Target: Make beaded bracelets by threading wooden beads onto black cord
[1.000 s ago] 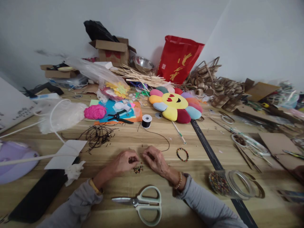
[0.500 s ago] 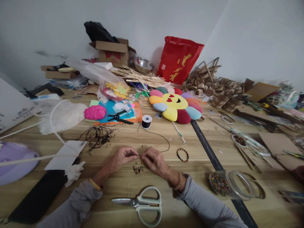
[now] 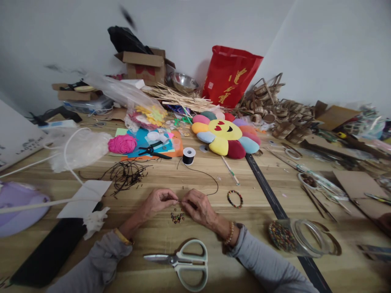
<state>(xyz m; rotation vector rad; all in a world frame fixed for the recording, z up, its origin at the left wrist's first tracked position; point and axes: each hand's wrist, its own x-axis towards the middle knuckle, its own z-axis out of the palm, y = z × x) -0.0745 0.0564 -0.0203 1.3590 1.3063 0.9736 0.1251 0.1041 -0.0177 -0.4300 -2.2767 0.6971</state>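
My left hand [image 3: 159, 202] and my right hand [image 3: 200, 207] meet at the fingertips above the table, both pinched. Black cord [image 3: 214, 179] loops from a white-ended spool [image 3: 189, 156] round to behind my right hand, whose fingers close on it. Whatever tiny piece sits in my left fingertips is too small to make out. Just below the hands lies a small cluster of dark, coloured beads [image 3: 177, 218]. Nearer to me rest scissors [image 3: 191, 260] with pale handles, blades pointing left. Right of my right hand is a beaded bracelet [image 3: 235, 199].
An open clear jar [image 3: 305, 238] of coloured beads lies on its side at the right. Tangled black cord [image 3: 126, 177] and pliers [image 3: 154, 152] sit on the left. Behind are a flower cushion [image 3: 226, 134] and a red bag [image 3: 230, 77]. A black case [image 3: 49, 252] lies front left.
Both hands keep the same pinched pose, with no clear movement. A dark blurred speck now shows against the wall at the upper left.
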